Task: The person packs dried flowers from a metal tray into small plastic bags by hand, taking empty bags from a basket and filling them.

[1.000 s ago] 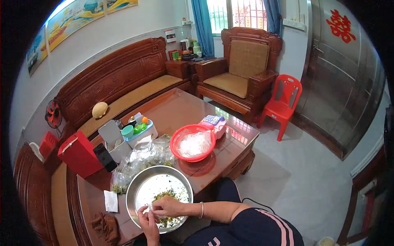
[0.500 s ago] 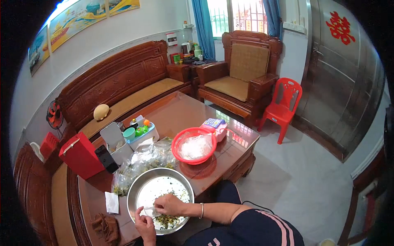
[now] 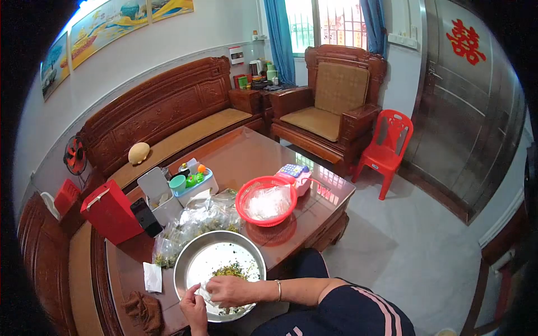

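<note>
A wide steel basin stands at the table's near edge, with dried yellow-green and dark plant bits scattered on its bottom. Over its near left side, my right hand is closed, fingers pinched at a small clear plastic bag. The fingertips are partly hidden, so I cannot tell whether plant bits are in them. At the basin's left rim, my left hand grips the bag's other side between thumb and finger. Several clear bags of the same plant matter lie behind the basin.
A red plastic basket holding clear bags stands behind the basin, beside a toy cash register. Left are a phone, red box, toy bin, white paper and brown cloth.
My right hand has moved a little left and nearer to me, closer to my left hand at the bag. More of the plant bits behind it now show.
</note>
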Motion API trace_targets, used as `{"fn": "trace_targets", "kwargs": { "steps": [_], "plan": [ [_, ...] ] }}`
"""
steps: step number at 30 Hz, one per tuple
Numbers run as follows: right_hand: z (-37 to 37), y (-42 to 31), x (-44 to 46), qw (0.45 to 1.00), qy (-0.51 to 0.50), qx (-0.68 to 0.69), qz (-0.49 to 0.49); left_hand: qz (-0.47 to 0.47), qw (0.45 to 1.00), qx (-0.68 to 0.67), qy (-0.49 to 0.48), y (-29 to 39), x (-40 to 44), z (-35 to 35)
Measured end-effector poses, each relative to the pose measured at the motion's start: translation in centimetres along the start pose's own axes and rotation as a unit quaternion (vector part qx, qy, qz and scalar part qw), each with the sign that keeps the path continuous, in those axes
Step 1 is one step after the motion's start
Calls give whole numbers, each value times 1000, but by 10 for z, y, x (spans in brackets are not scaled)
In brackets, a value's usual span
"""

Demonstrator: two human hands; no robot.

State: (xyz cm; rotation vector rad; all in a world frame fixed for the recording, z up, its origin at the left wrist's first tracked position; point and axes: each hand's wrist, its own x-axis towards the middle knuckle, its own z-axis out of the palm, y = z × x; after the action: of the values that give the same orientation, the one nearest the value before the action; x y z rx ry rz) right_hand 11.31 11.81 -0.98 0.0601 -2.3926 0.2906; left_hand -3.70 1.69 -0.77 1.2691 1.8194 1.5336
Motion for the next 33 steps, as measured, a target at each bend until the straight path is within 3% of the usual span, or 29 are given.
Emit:
{"fn": "trace_targets", "kwargs": {
  "steps": [4,8,14,19,23,24,28,29,33],
  "plan": [
    [-1,-2,8,996,27,-35,-75,8,999,29,-43,-12,4,-4],
    [-3,-7,17,985,78,14,-152,21,998,5,-55,-3,2,1],
    [9,-4,17,990,15,49,-132,-38,995,-67,-67,-6,0,-1],
    [12,5,14,997,-22,22,68,14,991,-126,-43,-31,1,2],
    [-4,13,16,967,-1,110,231,-168,957,-220,-93,-74,-8,-8],
    [-3,14,15,967,-2,111,231,-169,956,-220,-92,-67,-11,-7],
    [10,29,6,882,34,331,333,-284,884,-361,-90,-5,-33,-1],
    [13,32,5,882,33,332,333,-284,884,-362,-89,-4,-33,-1],
    [32,37,0,758,52,501,415,-204,892,-403,-8,-2,-34,-1]
  ]
}}
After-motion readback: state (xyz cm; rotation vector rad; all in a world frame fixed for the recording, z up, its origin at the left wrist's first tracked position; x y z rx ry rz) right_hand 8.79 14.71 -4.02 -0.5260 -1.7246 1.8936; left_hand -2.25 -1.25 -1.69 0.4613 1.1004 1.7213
